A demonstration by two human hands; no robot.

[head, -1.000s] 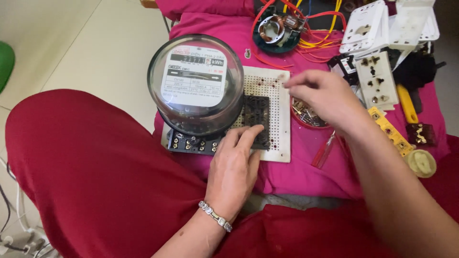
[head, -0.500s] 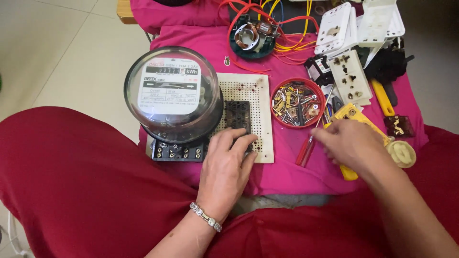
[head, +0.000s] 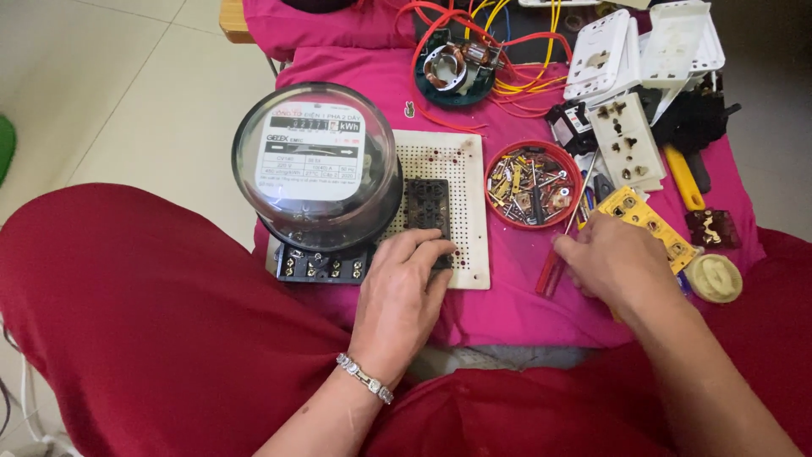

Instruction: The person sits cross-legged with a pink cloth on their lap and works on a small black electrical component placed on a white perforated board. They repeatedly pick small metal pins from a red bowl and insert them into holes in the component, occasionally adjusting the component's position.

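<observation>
My left hand (head: 402, 288) lies palm down on a black terminal block (head: 427, 203), fingers pressing its near end against a white perforated board (head: 469, 169). Touching the board's left side is an electric meter under a clear glass dome (head: 317, 165). My right hand (head: 613, 258) is to the right, its fingertips pinched on a red-handled screwdriver (head: 550, 275) that lies on the pink cloth (head: 507, 313). The screwdriver's shaft points up toward a red round dish (head: 492, 169) holding several screws and small metal parts.
A yellow socket insert (head: 647, 216) lies partly under my right hand, with a cream round fitting (head: 715, 278) beside it. White socket plates (head: 626, 144), a motor stator with red and yellow wires (head: 452, 72) and black parts crowd the far side. My red-clad legs frame the small table.
My right hand drew back from above the red dish to the near right and came down onto the screwdriver. The left hand stayed on the terminal block. The camera's view shifted a little.
</observation>
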